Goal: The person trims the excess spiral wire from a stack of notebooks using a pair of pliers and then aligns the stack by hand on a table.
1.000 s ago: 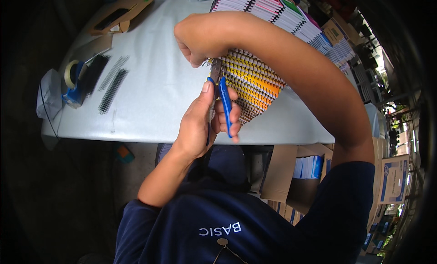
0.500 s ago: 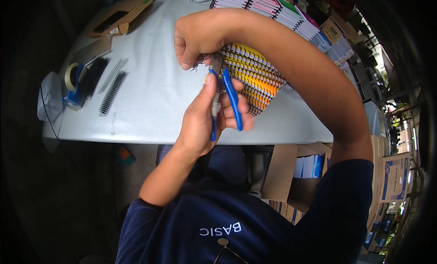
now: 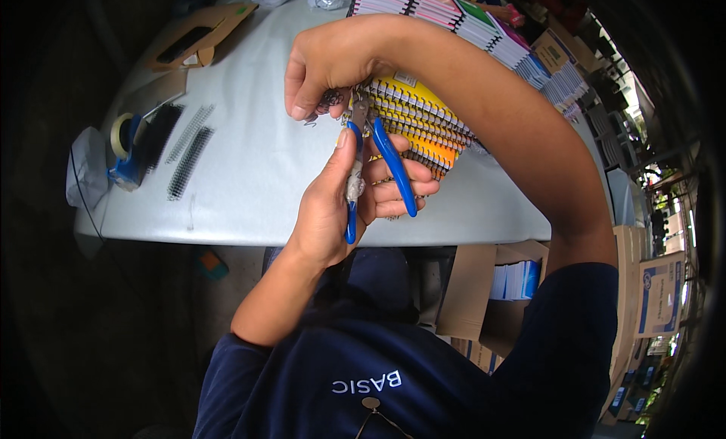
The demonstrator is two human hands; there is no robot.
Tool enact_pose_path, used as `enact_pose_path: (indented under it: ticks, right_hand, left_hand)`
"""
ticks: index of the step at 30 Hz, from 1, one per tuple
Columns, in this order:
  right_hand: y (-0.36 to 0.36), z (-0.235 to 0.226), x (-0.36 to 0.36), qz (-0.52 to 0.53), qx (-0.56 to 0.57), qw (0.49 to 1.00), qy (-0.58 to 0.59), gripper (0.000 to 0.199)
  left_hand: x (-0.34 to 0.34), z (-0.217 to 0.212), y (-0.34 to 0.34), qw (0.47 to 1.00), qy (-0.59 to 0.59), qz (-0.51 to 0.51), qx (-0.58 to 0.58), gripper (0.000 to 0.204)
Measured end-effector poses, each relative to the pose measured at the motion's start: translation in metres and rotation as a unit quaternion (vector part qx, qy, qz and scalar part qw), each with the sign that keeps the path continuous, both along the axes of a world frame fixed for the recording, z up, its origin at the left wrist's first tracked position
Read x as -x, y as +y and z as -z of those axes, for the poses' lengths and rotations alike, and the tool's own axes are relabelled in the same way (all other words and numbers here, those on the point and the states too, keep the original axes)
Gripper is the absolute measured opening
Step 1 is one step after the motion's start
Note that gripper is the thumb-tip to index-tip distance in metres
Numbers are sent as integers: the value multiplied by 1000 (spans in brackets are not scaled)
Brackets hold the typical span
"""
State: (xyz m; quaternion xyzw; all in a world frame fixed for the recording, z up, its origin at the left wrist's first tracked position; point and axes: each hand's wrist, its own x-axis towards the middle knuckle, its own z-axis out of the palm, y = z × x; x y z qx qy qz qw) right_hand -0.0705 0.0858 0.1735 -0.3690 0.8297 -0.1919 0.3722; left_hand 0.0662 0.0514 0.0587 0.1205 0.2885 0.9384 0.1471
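Observation:
My left hand (image 3: 325,204) holds a pair of pliers (image 3: 393,167) with blue handles. The handles are spread, the thumb lying along one and the fingers behind the other. The metal jaws point away from me, up against the edge of a stack of yellow spiral-bound notebooks (image 3: 412,95). Reaching round from the right over the stack, my right hand (image 3: 321,68) pinches a small tangle of dark binding wire (image 3: 330,100) beside the jaws. Part of the stack is hidden under my right forearm, and the jaw tips are hard to make out.
Dark wire binding strips (image 3: 190,163), a tape dispenser (image 3: 125,152) and a cardboard piece (image 3: 204,37) lie on the table's left. More spiral notebooks (image 3: 431,15) stand at the far side. Below the table's right edge sits an open carton (image 3: 469,291) with blue booklets.
The pliers' handles have spread wider, and my left fingers have straightened. My right hand has shifted slightly left, showing more of the wire tangle.

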Motion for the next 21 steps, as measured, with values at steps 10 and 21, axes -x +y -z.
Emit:
enact_pose_path:
  ticks: [10,21]
  right_hand:
    - [4,1,2,-9,21,998,-51,19]
    - [3,3,2,-17,49,997,-59,17]
  left_hand:
    - [-3,-3,1,997,-25,-34,68,53]
    - [-2,-4,6,998,-45,-26,30,59]
